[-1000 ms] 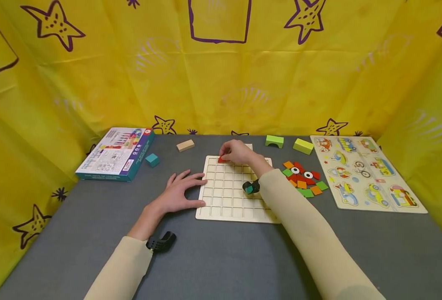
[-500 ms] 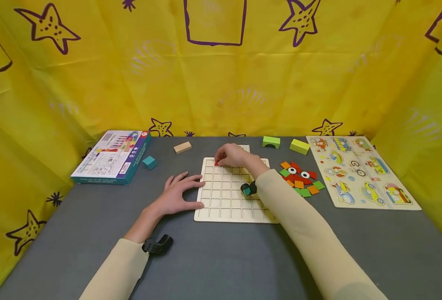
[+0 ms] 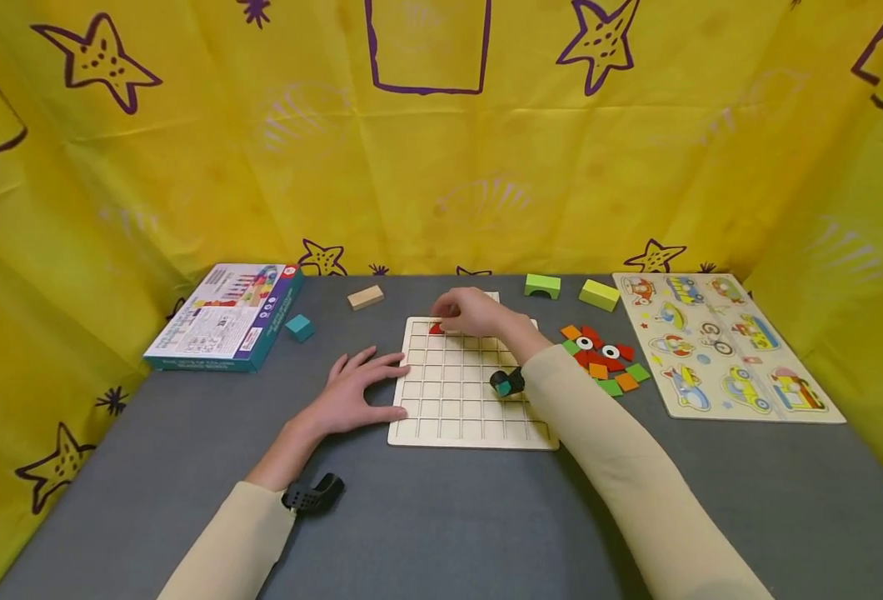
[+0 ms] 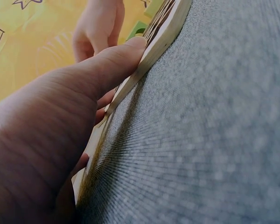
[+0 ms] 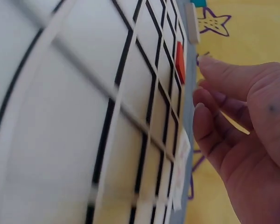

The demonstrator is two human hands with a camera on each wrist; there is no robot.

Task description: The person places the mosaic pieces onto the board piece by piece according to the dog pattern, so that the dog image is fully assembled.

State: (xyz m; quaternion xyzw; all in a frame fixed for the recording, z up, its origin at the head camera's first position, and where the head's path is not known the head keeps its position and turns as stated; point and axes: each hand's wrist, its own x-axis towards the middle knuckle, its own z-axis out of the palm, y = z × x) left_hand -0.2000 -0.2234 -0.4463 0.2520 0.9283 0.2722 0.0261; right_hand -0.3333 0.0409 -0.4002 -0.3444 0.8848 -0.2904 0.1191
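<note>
A pale wooden grid board [image 3: 449,389] lies flat on the grey table. One red tile [image 3: 436,328] sits in its far row, toward the left. My right hand [image 3: 475,312] hovers just above and right of that tile, fingers loosely curled with nothing between them. In the right wrist view, the thumb and fingertips of the right hand [image 5: 242,112] are apart from the red tile [image 5: 180,63]. My left hand [image 3: 353,392] is spread at the board's left side, thumb and fingertips on its edge. The left wrist view shows the left thumb [image 4: 116,63] resting along that edge.
Right of the board is a pile of red, orange and green tiles [image 3: 597,372] with two eye pieces. A picture puzzle board [image 3: 734,408] lies farther right. Green arch [image 3: 542,282], yellow block [image 3: 600,294], wooden block [image 3: 366,297], teal cube [image 3: 300,327] and game box [image 3: 220,321] stand around.
My right fingers have let go of the red tile, which now lies in the board's far row. The right hand has drawn slightly right. My left hand stays at the board's edge.
</note>
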